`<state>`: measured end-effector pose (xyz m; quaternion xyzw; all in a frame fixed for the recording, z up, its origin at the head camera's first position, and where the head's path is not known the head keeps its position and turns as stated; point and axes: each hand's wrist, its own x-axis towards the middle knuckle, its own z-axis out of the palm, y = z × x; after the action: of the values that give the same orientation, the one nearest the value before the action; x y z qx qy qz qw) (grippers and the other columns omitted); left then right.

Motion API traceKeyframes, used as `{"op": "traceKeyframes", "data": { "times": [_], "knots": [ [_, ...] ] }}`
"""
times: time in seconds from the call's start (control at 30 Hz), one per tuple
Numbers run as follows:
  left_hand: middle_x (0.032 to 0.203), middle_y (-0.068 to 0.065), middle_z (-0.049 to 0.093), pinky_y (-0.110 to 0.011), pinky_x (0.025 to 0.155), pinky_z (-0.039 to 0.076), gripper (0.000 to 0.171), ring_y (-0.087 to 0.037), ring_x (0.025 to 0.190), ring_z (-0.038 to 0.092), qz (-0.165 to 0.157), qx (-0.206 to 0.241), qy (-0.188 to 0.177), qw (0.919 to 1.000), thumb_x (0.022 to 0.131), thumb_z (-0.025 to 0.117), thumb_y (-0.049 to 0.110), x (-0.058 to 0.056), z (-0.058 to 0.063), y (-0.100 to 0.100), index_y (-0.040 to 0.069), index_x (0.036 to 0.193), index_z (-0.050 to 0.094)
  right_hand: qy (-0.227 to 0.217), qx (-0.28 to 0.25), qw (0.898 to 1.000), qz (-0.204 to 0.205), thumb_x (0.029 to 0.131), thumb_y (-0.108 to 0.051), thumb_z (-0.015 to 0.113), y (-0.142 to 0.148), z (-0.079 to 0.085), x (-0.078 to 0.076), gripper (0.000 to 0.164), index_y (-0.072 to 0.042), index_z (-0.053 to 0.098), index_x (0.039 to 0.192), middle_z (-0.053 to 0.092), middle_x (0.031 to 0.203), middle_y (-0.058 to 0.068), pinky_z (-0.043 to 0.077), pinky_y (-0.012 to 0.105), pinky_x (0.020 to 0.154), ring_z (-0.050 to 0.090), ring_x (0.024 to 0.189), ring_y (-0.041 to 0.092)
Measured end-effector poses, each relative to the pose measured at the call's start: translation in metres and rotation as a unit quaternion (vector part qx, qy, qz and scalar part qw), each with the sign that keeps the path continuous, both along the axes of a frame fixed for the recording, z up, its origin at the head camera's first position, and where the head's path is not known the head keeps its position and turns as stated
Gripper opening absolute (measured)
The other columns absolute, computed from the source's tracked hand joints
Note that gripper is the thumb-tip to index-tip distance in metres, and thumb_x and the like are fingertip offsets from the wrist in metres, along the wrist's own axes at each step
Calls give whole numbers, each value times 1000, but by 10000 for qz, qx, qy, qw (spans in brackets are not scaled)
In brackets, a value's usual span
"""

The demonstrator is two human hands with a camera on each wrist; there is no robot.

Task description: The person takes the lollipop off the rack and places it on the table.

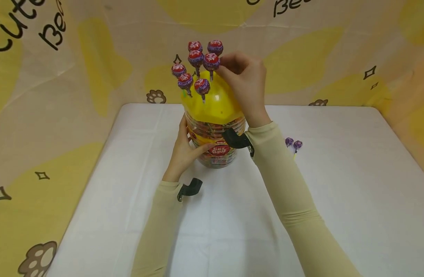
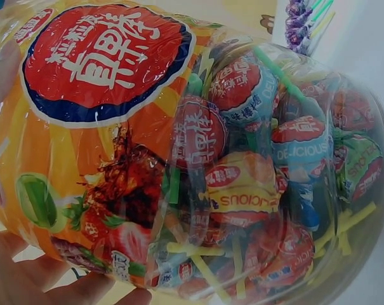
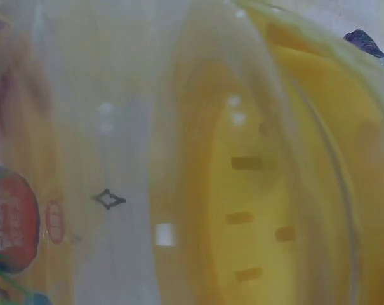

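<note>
Steadying the jar [image 1: 215,162]: gripped in the left hand [image 1: 182,154], thumb across the label, fingers round the side; best kept firm and upright against downward pushes.
Pinched lollipop [image 1: 211,60]: apparently held narrowly between thumb and curled fingers of the right hand [image 1: 245,82], above the yellow lid [image 1: 215,107], stick pointing down; depth of seating impossible to tell.
Slots [image 3: 246,163]: visible in the lid from the right wrist; probably best met with a straight stick and gentle pressure, never a bend.
Neighbouring lollipops [image 1: 185,81]: six more standing close together on top; worth clearing with the knuckles when letting go.
Loose lollipops [image 1: 297,144]: lying on the white table [image 1: 353,192], right of the jar.
</note>
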<state>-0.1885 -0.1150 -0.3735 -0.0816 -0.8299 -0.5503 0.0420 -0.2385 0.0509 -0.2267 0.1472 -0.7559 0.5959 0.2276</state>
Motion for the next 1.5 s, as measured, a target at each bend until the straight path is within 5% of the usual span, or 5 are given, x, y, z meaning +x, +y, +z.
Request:
{"op": "traceKeyframes", "data": {
  "times": [0.4,1.07,1.27,1.5],
  "knots": [
    [155,-6,16,-49,110,27,104,-27,139,24,-9,-20,26,10000,80,76,28,0,-1,1,19,152,1,643,-586,9962,73,88,0,64,-4,-6,2,14,9,69,96,68,94,18,54,25,82,64,81,19],
    [155,-6,16,-49,110,28,103,-28,139,24,-40,15,172,9998,80,76,27,0,-3,1,19,152,2,426,-1760,9804,780,89,3,60,7,-11,4,9,6,65,96,65,97,14,52,29,84,59,83,23],
    [155,-5,17,-49,110,28,104,-28,139,24,-61,-1,230,9997,80,77,25,-1,-3,1,21,152,2,746,-1940,9726,1043,89,6,58,17,-18,12,9,8,64,96,66,93,9,54,31,79,58,79,25],
    [155,-4,17,-49,110,27,105,-27,139,24,-63,-6,236,9997,79,77,25,-2,-2,1,23,152,1,580,-2028,9725,989,89,5,59,37,-27,26,10,-1,67,91,65,92,8,53,30,77,57,77,24]
  ]
}}
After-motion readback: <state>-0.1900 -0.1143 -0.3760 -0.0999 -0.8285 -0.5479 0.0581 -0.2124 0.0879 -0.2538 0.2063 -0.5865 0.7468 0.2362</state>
